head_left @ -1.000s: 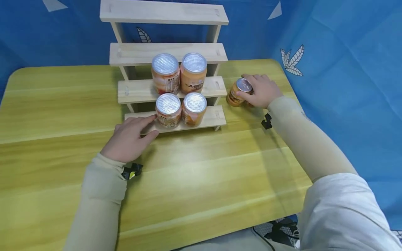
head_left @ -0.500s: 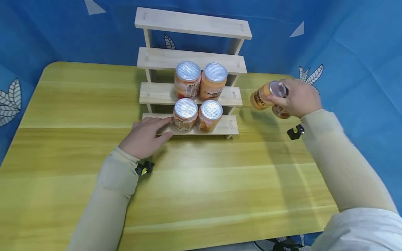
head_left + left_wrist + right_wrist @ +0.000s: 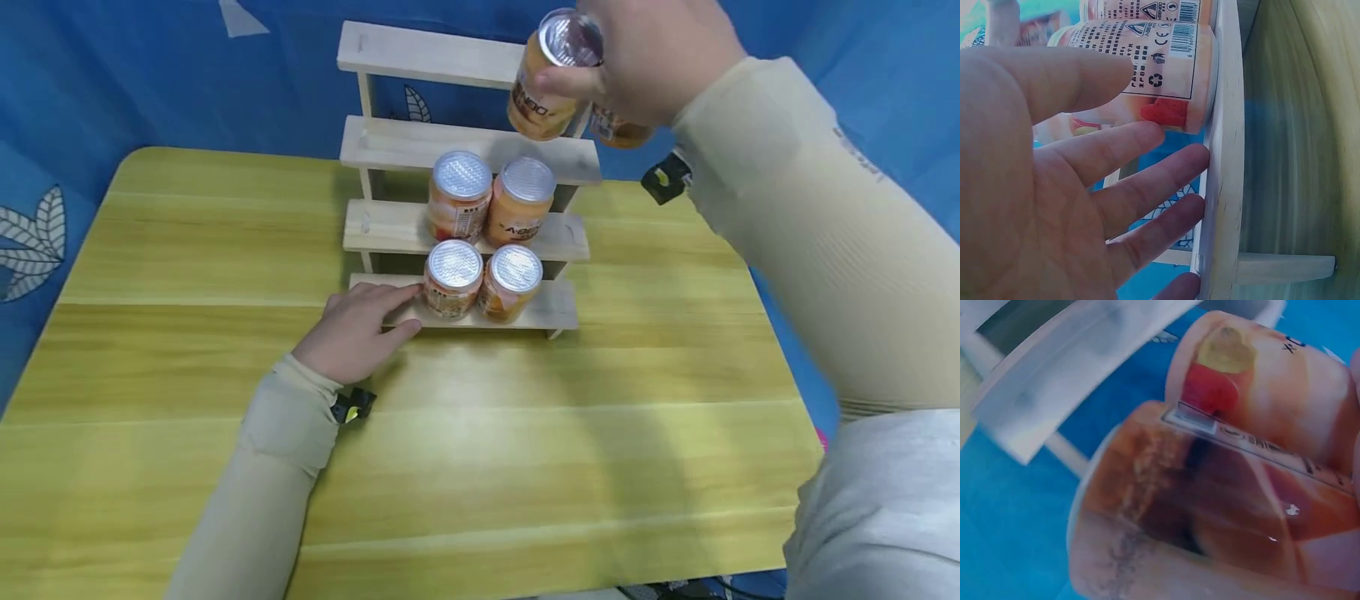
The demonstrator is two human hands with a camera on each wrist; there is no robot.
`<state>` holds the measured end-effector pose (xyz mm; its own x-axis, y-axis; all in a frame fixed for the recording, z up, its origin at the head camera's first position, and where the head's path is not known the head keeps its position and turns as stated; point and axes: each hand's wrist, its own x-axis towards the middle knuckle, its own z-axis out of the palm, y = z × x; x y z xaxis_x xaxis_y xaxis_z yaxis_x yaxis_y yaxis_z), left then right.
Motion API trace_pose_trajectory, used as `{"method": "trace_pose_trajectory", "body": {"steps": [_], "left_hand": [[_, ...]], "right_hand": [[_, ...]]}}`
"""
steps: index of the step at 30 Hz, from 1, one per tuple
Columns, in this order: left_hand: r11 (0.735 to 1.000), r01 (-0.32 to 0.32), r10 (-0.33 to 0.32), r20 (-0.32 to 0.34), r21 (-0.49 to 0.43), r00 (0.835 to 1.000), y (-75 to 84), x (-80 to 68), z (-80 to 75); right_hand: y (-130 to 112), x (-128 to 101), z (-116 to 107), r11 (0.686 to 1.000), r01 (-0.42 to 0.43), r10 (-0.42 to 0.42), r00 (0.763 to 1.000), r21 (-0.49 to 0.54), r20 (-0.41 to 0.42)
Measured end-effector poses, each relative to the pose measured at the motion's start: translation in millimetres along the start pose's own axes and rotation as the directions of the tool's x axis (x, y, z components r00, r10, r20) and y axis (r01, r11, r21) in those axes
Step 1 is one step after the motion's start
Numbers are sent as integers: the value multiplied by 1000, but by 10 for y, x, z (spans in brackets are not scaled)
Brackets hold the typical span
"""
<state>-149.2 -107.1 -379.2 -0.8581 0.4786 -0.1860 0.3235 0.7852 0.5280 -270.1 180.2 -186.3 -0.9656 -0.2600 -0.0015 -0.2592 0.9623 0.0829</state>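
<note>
My right hand (image 3: 660,54) grips two jars with silver lids and orange labels, raised near the upper right of the shelf stand. The first jar (image 3: 536,104) overlaps the top step in the head view, thumb across its side. Partly hidden under the hand is the second jar (image 3: 618,132); both labels (image 3: 1222,506) fill the right wrist view. Fingers spread, my left hand (image 3: 356,329) rests at the left of the lowest step, its index fingertip right at a jar (image 3: 450,287). Another jar (image 3: 510,283) stands beside that one. Two more jars (image 3: 460,196) occupy the step above.
The pale wooden stand (image 3: 378,225) rises in several steps at the back of the yellow wood-grain table (image 3: 465,467). Blue cloth (image 3: 172,75) with leaf prints hangs behind and at the sides.
My right hand has lifted two jars off the table's right side and carried them up and left toward the stand's upper steps. My left hand stays by the lowest step; the head view has shifted.
</note>
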Motion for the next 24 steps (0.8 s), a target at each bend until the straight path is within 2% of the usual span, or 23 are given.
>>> {"method": "trace_pose_trajectory", "body": {"steps": [2,6,12,16,19,22,24], "left_hand": [[1000,0,0,1,5,1000,45,23,32],[1000,-29,29,1,6,1000,177,114,82],[998,-60,60,7,-9,998,282,173,145],[999,-42,42,-6,-11,999,254,105,189],[999,-37,37,-16,-8,999,224,53,195],[999,-41,41,-27,-3,999,204,10,201],[999,-39,39,-32,-8,999,196,-28,219]], "right_hand": [[-51,119,70,999,13,-10,997,-35,76],[41,169,253,998,29,-21,992,-59,126],[188,94,419,999,43,-43,998,7,53],[199,99,409,988,153,-153,988,-12,10],[248,98,295,978,206,-209,974,-44,-87],[252,161,126,989,150,-150,974,-16,-171],[200,280,49,996,86,-83,982,8,-167]]}}
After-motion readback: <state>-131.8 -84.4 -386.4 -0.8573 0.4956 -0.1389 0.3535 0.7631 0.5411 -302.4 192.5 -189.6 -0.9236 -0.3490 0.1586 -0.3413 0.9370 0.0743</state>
